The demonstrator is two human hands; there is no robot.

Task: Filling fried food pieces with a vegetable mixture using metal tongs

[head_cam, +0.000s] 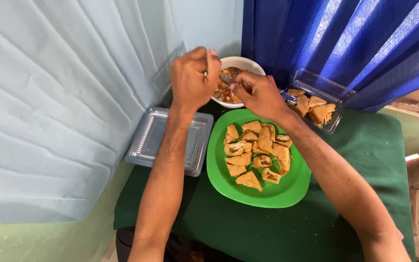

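Observation:
My left hand point(193, 77) is closed around the handle of a metal utensil over the white bowl point(242, 62), which holds a reddish mix of chopped food. My right hand point(258, 93) reaches over the same bowl, its fingers pinched at the utensil's tip or at the food; which one I cannot tell. In front of the bowl stands a green plate point(287, 189) with several cut golden fried pastry pieces point(257, 153), some showing a dark filling.
A clear plastic tray point(322, 104) at the right holds more fried pastries. Left of the plate lies an empty clear plastic container point(151, 138). Everything rests on a dark green cloth point(364, 160). A pale curtain hangs at the left, a blue one behind.

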